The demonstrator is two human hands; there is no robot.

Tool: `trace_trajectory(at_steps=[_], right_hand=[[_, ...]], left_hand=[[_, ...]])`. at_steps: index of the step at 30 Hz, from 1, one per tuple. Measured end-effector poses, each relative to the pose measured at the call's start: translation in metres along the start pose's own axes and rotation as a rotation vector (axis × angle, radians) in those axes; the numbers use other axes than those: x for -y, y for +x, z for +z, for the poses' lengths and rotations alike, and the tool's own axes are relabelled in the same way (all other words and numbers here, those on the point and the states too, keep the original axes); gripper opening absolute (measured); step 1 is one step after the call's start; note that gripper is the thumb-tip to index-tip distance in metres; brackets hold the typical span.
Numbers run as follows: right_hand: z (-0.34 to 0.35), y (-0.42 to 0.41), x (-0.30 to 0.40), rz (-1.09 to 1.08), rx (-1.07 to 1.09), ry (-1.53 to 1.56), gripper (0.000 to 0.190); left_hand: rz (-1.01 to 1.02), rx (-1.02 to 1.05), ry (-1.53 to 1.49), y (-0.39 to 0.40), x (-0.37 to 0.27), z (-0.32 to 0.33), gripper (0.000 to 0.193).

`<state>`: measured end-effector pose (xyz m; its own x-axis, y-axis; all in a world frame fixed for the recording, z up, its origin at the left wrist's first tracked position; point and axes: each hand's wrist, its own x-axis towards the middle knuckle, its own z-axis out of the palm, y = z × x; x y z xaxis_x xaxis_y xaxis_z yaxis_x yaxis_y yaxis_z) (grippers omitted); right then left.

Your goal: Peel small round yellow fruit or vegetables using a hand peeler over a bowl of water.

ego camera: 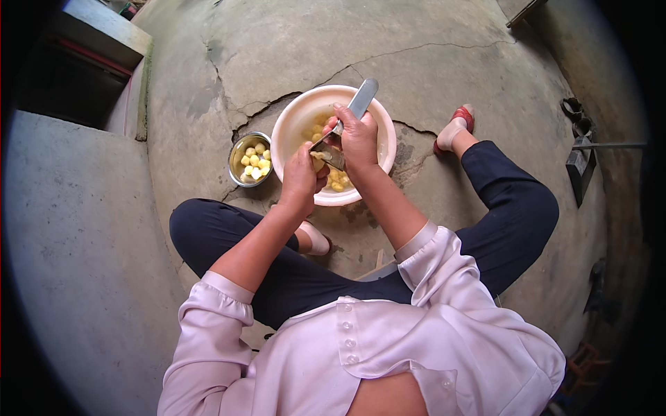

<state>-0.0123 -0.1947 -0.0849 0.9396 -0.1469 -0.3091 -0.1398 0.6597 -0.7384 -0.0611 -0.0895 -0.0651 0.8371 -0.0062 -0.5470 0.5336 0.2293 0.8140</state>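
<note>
My right hand (360,136) grips a metal-handled kitchen knife (363,98), its handle sticking up past my fingers and its blade slanting down to the left. My left hand (303,172) pinches a small yellow potato (318,164) against the blade. A pale scrap of peel (321,155) clings to the blade. Both hands are over a pale pink plastic basin (281,125) of cloudy water. Several small potatoes (337,179) lie in the water, partly hidden by my hands. Left of the basin stands a steel bowl (234,174) holding several pale yellow peeled potatoes (255,160).
The basin and bowl stand on a cracked concrete floor (416,73), between my bent legs. My red shoe (462,117) is right of the basin. A raised concrete ledge (78,234) runs along the left. Dark metal objects (580,166) sit near the right wall.
</note>
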Motion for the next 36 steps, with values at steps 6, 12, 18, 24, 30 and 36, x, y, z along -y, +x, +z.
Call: trace_trajectory(at_steps=[6, 12, 18, 24, 30, 36], right_hand=[[-0.037, 0.039, -0.012, 0.054, -0.240, 0.082, 0.014], [-0.017, 0.020, -0.002, 0.050, -0.136, 0.095, 0.016], [0.005, -0.003, -0.012, -0.187, 0.102, 0.027, 0.026], [-0.030, 0.027, -0.012, -0.069, -0.121, -0.026, 0.020], [-0.004, 0.005, -0.009, -0.017, 0.027, 0.000, 0.020], [-0.044, 0.038, -0.018, 0.053, -0.178, -0.034, 0.018]], left_hand=[[0.157, 0.037, 0.074, -0.003, -0.003, 0.002, 0.032], [-0.272, 0.078, -0.278, 0.012, -0.005, -0.013, 0.038], [-0.329, -0.004, -0.294, 0.007, -0.006, -0.008, 0.036], [-0.442, 0.029, -0.281, 0.013, -0.004, -0.019, 0.030], [-0.381, 0.002, -0.229, 0.012, -0.002, -0.014, 0.030], [-0.297, 0.093, -0.092, 0.007, -0.001, -0.014, 0.036]])
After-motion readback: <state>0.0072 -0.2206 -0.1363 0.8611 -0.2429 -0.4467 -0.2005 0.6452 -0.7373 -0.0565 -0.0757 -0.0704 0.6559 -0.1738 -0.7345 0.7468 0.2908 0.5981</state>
